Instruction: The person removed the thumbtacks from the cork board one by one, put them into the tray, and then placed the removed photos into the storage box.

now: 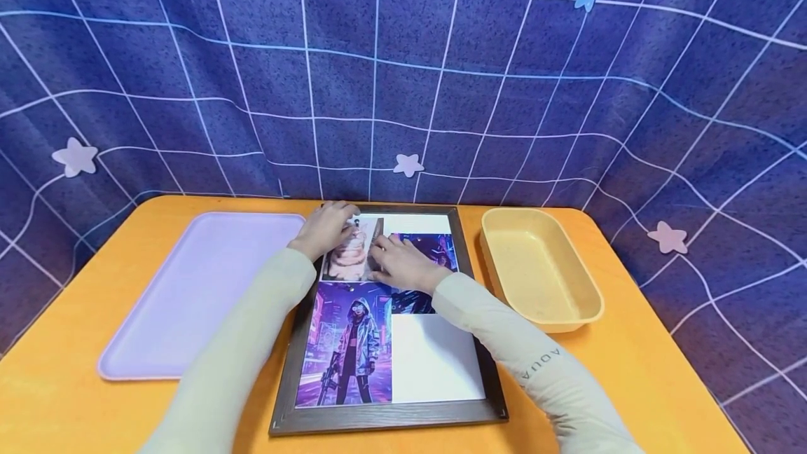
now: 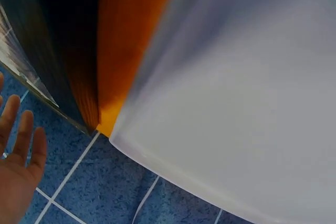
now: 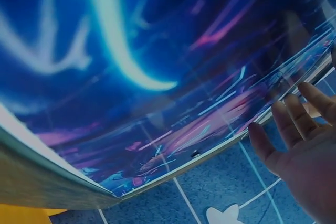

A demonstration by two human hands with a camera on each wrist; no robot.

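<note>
A dark picture frame (image 1: 389, 417) lies flat, with a white backing (image 1: 438, 363) inside it. My left hand (image 1: 326, 228) is at the top left of a pale pink picture print (image 1: 349, 258), fingers reaching over its upper edge. Relaxed fingers of my right hand (image 1: 408, 265) touch down around that print's right edge. Under the right hand lies a dark neon print (image 1: 435, 247), partly covered by it. Below, at the lower left, a print of a hooded figure (image 1: 356, 349) rests on the backing. In the wrist views the left hand (image 2: 18, 166) and right hand (image 3: 304, 156) show extended fingers.
A lilac tray (image 1: 208, 286) lies left of the frame, partly behind the left sleeve. To the right stands a yellow plastic bin (image 1: 536, 265). The orange table (image 1: 69, 370) meets a blue grid-patterned cloth (image 1: 403, 90) with star shapes at the back.
</note>
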